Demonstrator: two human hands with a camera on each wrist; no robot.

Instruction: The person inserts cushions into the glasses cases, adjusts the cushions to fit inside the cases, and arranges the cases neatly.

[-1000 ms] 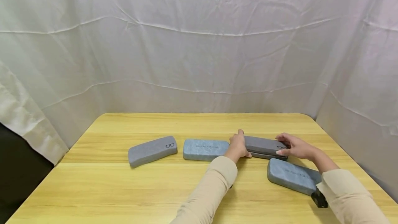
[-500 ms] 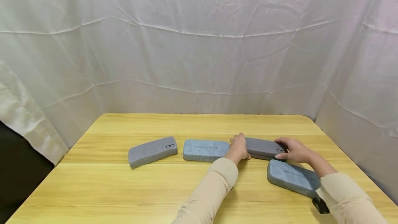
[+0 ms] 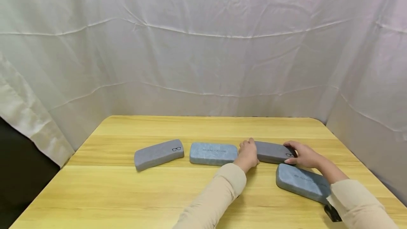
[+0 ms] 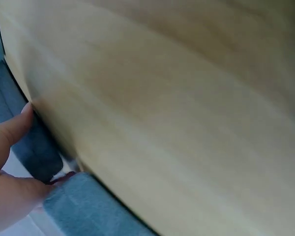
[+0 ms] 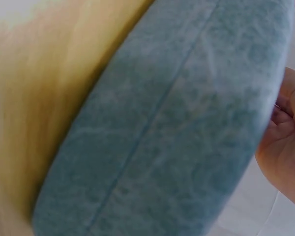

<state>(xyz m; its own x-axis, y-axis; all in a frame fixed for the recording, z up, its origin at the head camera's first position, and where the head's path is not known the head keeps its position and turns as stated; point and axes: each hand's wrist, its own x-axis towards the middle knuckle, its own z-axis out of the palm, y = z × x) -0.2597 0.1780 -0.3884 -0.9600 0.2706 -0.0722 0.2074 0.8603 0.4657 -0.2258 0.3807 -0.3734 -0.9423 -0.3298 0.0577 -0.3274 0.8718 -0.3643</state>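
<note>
Between both hands a grey glasses case (image 3: 271,152) lies closed on the table, a small glasses drawing near its right end. My left hand (image 3: 249,154) grips its left end, thumb along the front side, fingers mostly hidden behind. In the left wrist view that thumb (image 4: 17,128) presses the case's side. My right hand (image 3: 303,155) holds the other end, thumb in front and fingers over the back corner. Left of the left hand sits a blue glasses case (image 3: 213,153). A second blue case (image 3: 302,183) lies under the right forearm and fills much of the right wrist view.
Another grey glasses case (image 3: 159,154) lies tilted at the left of the wooden table (image 3: 127,193). White curtains (image 3: 203,63) hang behind the table and at its sides. A black wrist-camera part (image 3: 332,213) shows beneath the right sleeve.
One second ago a dark gap showed along the front of the held grey case; its lid has since come down and the gap is closed. Both hands stay at its ends.
</note>
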